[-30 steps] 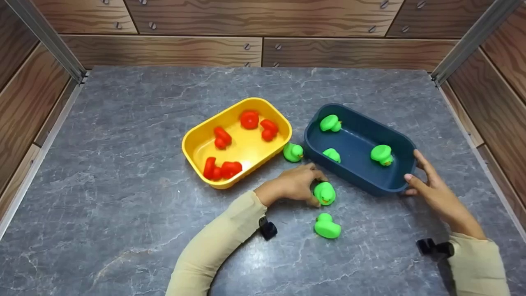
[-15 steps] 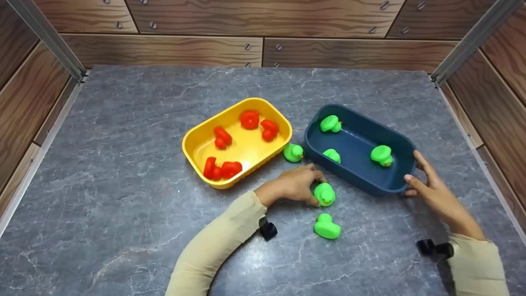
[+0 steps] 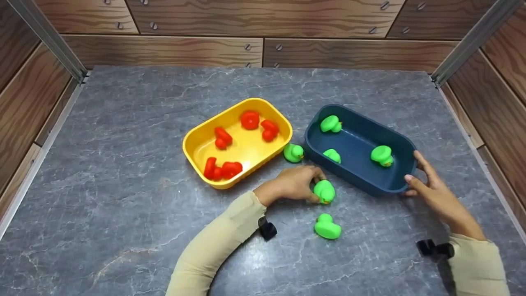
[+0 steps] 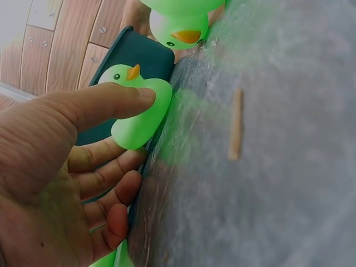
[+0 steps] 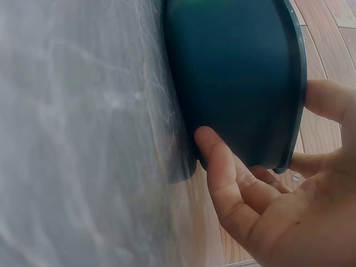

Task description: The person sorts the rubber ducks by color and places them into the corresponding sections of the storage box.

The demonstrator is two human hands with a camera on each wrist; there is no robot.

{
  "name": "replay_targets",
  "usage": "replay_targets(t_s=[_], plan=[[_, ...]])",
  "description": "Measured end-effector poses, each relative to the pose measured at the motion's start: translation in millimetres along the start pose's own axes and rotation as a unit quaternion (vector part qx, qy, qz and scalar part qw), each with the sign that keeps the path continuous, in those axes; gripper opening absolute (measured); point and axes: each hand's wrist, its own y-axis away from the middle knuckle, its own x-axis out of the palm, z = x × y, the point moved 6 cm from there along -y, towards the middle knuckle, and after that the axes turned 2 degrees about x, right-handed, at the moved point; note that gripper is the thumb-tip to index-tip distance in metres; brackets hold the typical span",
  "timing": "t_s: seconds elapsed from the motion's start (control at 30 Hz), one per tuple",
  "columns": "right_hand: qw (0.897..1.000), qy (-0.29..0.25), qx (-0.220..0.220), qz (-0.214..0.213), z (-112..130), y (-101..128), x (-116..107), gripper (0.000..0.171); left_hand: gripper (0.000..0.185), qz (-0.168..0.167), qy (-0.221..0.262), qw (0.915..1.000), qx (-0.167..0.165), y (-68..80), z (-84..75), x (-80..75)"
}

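Observation:
My left hand (image 3: 313,185) grips a green rubber duck (image 3: 324,191) on the grey stone table, just in front of the dark blue bin (image 3: 357,181). In the left wrist view the thumb lies on the duck (image 4: 139,111) and the fingers (image 4: 111,172) curl beneath it. My right hand (image 3: 415,168) holds the blue bin's right end. Its thumb (image 5: 214,161) presses the outer wall of the bin (image 5: 233,78) and the fingers reach round the rim. Three green ducks lie inside the bin (image 3: 330,123) (image 3: 332,155) (image 3: 381,155).
A yellow bin (image 3: 193,142) left of the blue one holds several red ducks (image 3: 224,168). One green duck (image 3: 293,152) stands between the bins; another (image 3: 327,227) lies on the table near my left wrist. Wooden walls enclose the table (image 3: 123,205).
My left hand has tightened on the green duck and drawn it slightly toward the blue bin. The right hand and the bins have not moved.

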Motion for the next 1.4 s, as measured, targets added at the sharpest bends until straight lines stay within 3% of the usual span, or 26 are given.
replay_targets(t_s=[0.27, 0.6, 0.8, 1.17, 1.4], plan=[[1.0, 0.004, 0.0, -0.003, -0.2, 0.7, -1.0, 0.073, 0.047, 0.008, 0.05, 0.9987, -0.004, 0.9, 0.1, 0.1], [1.0, 0.003, 0.002, 0.004, -1.1, 0.9, -1.2, 0.073, 0.045, 0.009, 0.072, 0.9973, 0.004, 0.8, 0.5, 1.4], [1.0, 0.008, 0.003, 0.01, 0.0, 1.7, -0.5, 0.072, 0.046, 0.011, 0.075, 0.9971, 0.007, 1.2, 0.5, 1.4], [1.0, 0.013, 0.011, 0.007, -0.3, 0.3, -0.9, 0.072, 0.044, 0.009, 0.082, 0.9955, 0.048, 3.3, -2.0, -0.3], [1.0, 0.007, 0.012, 0.007, -0.3, 0.7, -0.3, 0.073, 0.037, 0.011, 0.088, 0.9951, 0.044, 3.6, -0.8, 0.0]])
